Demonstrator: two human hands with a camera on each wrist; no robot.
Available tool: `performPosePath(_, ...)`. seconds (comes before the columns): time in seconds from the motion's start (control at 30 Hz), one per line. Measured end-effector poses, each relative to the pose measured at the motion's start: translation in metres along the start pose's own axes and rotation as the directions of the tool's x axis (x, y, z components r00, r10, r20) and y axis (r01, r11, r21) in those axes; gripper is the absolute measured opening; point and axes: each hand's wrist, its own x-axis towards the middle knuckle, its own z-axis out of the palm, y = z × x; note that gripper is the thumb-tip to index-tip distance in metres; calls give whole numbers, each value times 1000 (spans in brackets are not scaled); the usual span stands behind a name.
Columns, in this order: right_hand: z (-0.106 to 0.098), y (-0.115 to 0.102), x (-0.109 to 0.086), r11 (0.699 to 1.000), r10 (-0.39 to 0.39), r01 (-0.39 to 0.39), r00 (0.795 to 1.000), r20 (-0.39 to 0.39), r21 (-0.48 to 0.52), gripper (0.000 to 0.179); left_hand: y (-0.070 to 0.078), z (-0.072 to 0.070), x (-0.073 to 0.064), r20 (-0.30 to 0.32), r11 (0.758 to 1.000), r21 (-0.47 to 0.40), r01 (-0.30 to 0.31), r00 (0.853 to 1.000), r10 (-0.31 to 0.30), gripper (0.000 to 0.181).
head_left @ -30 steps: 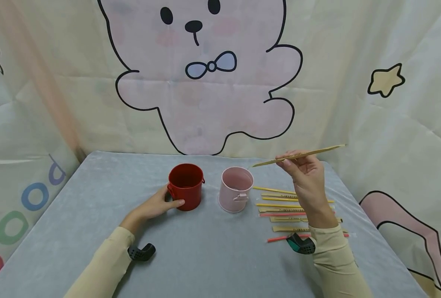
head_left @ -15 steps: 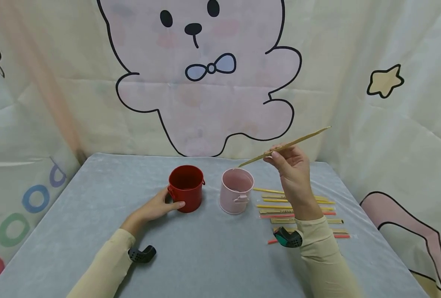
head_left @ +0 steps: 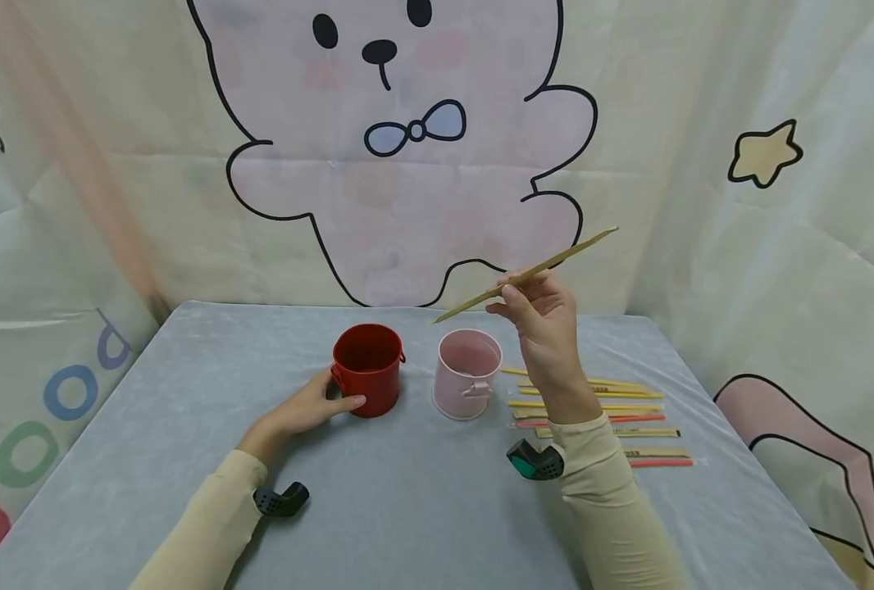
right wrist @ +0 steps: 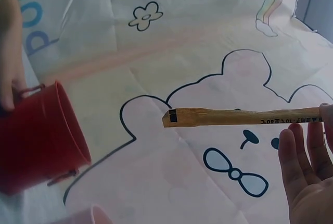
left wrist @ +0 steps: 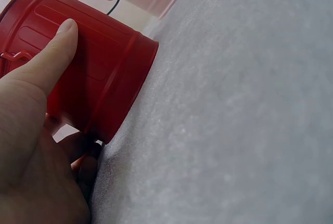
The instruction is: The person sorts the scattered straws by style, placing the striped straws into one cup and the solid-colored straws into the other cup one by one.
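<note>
My left hand (head_left: 300, 411) grips a small red metal bucket (head_left: 370, 383) standing upright on the table. In the left wrist view its thumb lies along the ribbed wall of the bucket (left wrist: 99, 52). Right of it stands a pale pink bucket (head_left: 457, 395), also upright, with a small handle fitting on its side. My right hand (head_left: 548, 336) is raised behind and right of the pink bucket. It pinches a straw in a flat brown paper wrapper (head_left: 555, 260), held slantwise with its lower left end above the gap between the buckets. Printing shows on the wrapper (right wrist: 229, 117) in the right wrist view.
Several straws lie side by side at the right, some yellow (head_left: 632, 396), some red (head_left: 662, 463), others in printed paper wrappers (head_left: 654, 433). My right forearm hides part of them. A grey-blue cloth (head_left: 407, 508) covers the table. A printed curtain (head_left: 673, 98) hangs behind it.
My right hand has moved left and up with the wrapped straw, from over the other straws to above the buckets; the straw now slants more steeply. The left hand and both buckets have stayed put.
</note>
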Motion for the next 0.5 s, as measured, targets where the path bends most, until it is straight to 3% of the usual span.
performPosePath(0.5,15,26,-8,998,2,-3,1000,-19,-66,32,-1,1,2,0,1000,-11,0,1000,0,79)
